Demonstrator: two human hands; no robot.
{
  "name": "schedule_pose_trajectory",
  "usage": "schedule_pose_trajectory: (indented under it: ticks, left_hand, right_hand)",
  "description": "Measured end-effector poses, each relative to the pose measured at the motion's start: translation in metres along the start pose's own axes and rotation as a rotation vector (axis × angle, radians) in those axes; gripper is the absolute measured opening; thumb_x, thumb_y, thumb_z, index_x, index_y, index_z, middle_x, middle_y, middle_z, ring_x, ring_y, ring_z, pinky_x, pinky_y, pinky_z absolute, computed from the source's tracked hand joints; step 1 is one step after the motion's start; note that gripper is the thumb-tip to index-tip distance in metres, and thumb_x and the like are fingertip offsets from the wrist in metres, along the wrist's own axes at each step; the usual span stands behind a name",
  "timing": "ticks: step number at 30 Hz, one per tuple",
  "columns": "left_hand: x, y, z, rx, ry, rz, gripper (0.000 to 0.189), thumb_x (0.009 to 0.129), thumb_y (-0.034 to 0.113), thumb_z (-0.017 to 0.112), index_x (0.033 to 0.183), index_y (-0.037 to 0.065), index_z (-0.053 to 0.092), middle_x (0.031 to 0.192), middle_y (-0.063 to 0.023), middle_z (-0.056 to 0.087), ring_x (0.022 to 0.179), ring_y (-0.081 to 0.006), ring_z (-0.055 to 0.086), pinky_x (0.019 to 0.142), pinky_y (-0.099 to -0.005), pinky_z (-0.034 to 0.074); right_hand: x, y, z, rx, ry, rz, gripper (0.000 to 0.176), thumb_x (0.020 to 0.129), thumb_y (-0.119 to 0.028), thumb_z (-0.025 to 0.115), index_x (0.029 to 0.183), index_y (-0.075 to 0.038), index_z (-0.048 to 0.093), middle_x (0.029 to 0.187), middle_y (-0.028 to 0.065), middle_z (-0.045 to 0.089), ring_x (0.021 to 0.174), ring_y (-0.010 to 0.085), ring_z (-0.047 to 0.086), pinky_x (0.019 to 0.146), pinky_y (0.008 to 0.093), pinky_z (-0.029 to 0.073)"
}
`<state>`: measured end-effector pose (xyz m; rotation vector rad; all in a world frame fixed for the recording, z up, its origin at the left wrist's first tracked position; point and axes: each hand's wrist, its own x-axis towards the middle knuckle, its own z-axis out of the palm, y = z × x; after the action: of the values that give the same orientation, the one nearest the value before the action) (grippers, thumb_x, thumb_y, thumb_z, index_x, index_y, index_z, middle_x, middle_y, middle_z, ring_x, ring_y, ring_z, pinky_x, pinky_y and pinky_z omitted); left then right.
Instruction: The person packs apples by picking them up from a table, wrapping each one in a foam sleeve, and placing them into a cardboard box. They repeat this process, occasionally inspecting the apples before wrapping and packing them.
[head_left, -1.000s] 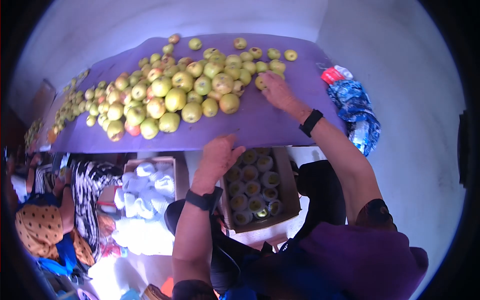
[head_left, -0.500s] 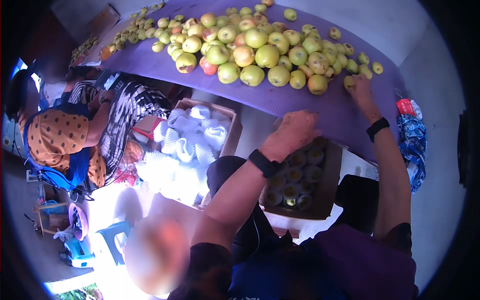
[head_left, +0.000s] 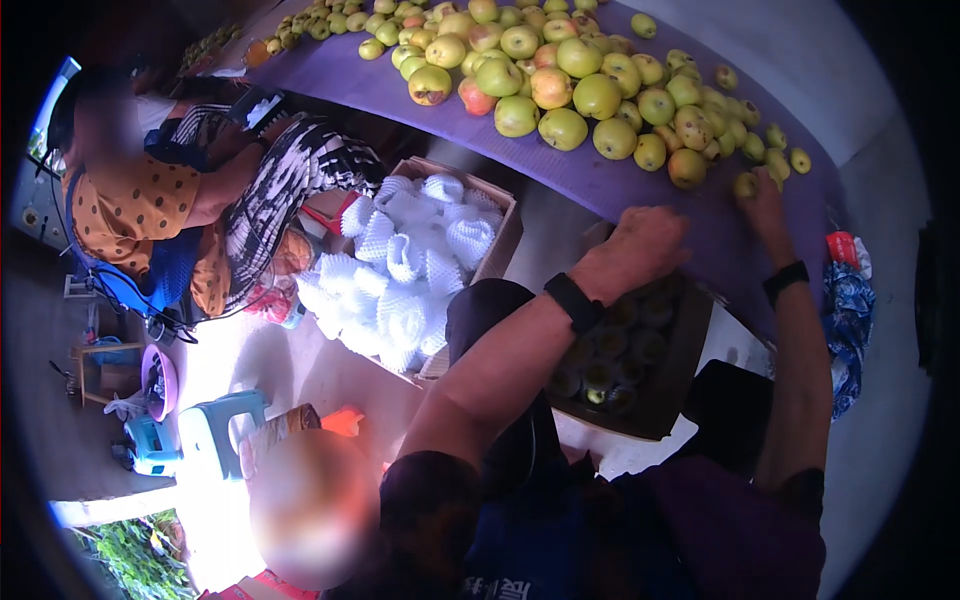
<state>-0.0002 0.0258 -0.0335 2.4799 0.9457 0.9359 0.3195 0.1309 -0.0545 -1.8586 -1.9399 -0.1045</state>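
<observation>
My right hand [head_left: 767,212] is at the near right edge of the apple heap, its fingers closed on a small yellow-green apple [head_left: 745,185]. My left hand [head_left: 640,250] hangs over the near edge of the purple-covered table [head_left: 560,170], above an open cardboard box. Its fingers are curled and partly blurred, and whatever they hold is hidden. The heap of yellow-green apples [head_left: 597,97], some blushed red, spreads along the table. Inside the box [head_left: 690,365] below my left forearm, apples [head_left: 597,377] sit in rows in the shade.
A second cardboard box [head_left: 508,235] is full of white foam net sleeves [head_left: 405,255]. To the left sits another person in a spotted orange top [head_left: 135,210]. A blue plastic stool [head_left: 215,430] stands on the floor. Blue patterned cloth [head_left: 850,320] hangs at the table's right end.
The view has shifted, so the scene lies further right and the table slightly higher. My right hand stays on its apple; my left hand remains curled above the box.
</observation>
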Motion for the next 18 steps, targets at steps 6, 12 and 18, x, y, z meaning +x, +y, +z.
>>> schedule_pose_trajectory:
  ticks: [6, 12, 18]
  left_hand:
    - [0.01, 0.003, 0.0, -0.08, 0.059, -0.135, 0.034, 0.084, 0.031, 0.066, 0.1, 0.001, 0.059, 0.084, -0.0185, 0.064, 0.079, -0.0373, 0.063, 0.067, -0.0437, 0.051]
    - [0.012, 0.02, -0.022, -0.766, 0.218, -0.292, 0.072, 0.078, 0.041, 0.072, 0.127, -0.004, 0.043, 0.081, -0.0171, 0.063, 0.065, -0.0233, 0.063, 0.06, -0.0338, 0.05]
    - [0.009, 0.012, -0.01, -0.937, 0.084, -0.283, 0.078, 0.074, 0.026, 0.075, 0.136, -0.003, 0.038, 0.095, -0.0158, 0.064, 0.069, -0.0193, 0.063, 0.066, -0.0308, 0.051]
  right_hand:
    - [-0.026, -0.032, -0.036, 0.187, 0.045, 0.015, 0.057, 0.068, -0.007, 0.072, 0.121, -0.005, 0.048, 0.116, 0.0189, 0.056, 0.109, 0.0345, 0.056, 0.091, 0.0398, 0.046]
    - [-0.093, -0.139, -0.088, 0.174, 0.049, -0.397, 0.061, 0.068, -0.006, 0.073, 0.124, -0.007, 0.05, 0.118, 0.0153, 0.055, 0.113, 0.0327, 0.053, 0.094, 0.0393, 0.044]
    - [-0.11, -0.186, -0.084, 0.325, -0.033, -0.36, 0.063, 0.07, -0.009, 0.075, 0.127, -0.008, 0.049, 0.121, 0.0152, 0.053, 0.115, 0.0318, 0.052, 0.097, 0.0388, 0.043]
